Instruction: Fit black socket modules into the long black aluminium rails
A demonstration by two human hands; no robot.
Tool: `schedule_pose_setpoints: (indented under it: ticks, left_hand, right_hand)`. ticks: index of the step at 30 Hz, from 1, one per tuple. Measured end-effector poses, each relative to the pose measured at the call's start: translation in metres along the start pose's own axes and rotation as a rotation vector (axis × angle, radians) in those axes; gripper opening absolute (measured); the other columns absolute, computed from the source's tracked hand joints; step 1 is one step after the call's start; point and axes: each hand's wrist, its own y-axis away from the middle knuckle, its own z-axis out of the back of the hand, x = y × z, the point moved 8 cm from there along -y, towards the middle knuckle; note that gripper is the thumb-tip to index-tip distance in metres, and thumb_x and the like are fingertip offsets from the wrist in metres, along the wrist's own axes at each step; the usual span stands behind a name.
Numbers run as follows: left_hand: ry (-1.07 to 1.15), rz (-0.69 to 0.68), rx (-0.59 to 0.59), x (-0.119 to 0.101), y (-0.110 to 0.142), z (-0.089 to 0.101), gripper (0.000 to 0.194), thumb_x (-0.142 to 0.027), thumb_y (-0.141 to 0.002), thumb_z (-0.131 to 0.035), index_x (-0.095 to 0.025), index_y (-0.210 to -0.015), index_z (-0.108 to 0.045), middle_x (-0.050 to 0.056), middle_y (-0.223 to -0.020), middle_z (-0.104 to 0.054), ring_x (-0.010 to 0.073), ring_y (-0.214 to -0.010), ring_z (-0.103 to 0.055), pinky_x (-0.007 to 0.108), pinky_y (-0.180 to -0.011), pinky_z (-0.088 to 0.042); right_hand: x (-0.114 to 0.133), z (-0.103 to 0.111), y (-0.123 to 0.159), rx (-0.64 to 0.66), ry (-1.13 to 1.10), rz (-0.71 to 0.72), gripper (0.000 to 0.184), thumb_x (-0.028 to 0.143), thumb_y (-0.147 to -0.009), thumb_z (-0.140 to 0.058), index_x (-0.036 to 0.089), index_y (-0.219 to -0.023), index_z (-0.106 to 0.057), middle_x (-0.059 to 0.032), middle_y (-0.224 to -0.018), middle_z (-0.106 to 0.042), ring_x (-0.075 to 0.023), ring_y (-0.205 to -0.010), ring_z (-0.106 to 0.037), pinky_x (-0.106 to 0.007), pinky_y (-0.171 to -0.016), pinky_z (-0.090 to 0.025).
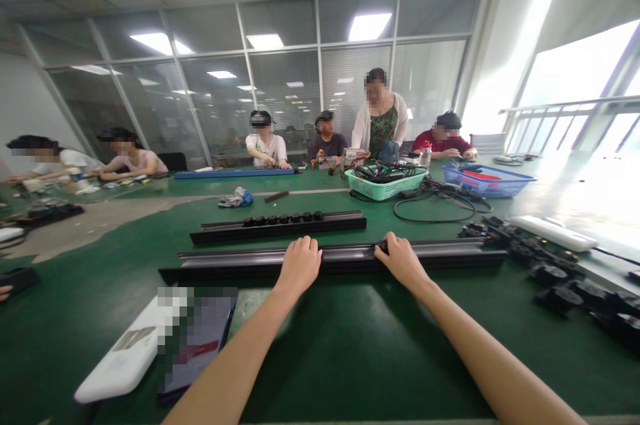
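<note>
A long black rail (350, 258) with a shiny grey channel lies across the green table in front of me. My left hand (301, 260) is closed over its near edge, left of the middle, with the fingers reaching over the top. Farther right, my right hand (399, 256) pinches a small black part (383, 245) at the channel; its exact kind is too small to tell. Behind this rail lies a second, shorter black rail (280, 228), with several small black pieces (285, 218) lined up in it.
At the right lie many black parts (560, 298) and a white power strip (553, 232). A green basket (387, 190) of cables and a blue basket (487, 182) stand behind. A white device (120, 352) and a dark pouch-like item (200, 345) lie front left. Several people sit or stand beyond.
</note>
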Motion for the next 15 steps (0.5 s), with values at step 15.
schedule_pose_setpoints:
  ticks: [15]
  left_hand:
    - [-0.021, 0.003, 0.011, -0.0013, 0.0004, -0.0010, 0.028, -0.027, -0.104, -0.041, -0.009, -0.109, -0.063, 0.015, -0.104, -0.064, 0.0280, -0.097, -0.061, 0.040, -0.086, -0.047]
  right_hand:
    - [-0.0077, 0.0045, -0.0040, -0.025, 0.032, 0.013, 0.016, 0.034, -0.097, -0.052, 0.018, -0.095, -0.053, -0.0120, -0.087, -0.069, -0.0262, -0.090, -0.064, -0.032, -0.083, -0.041]
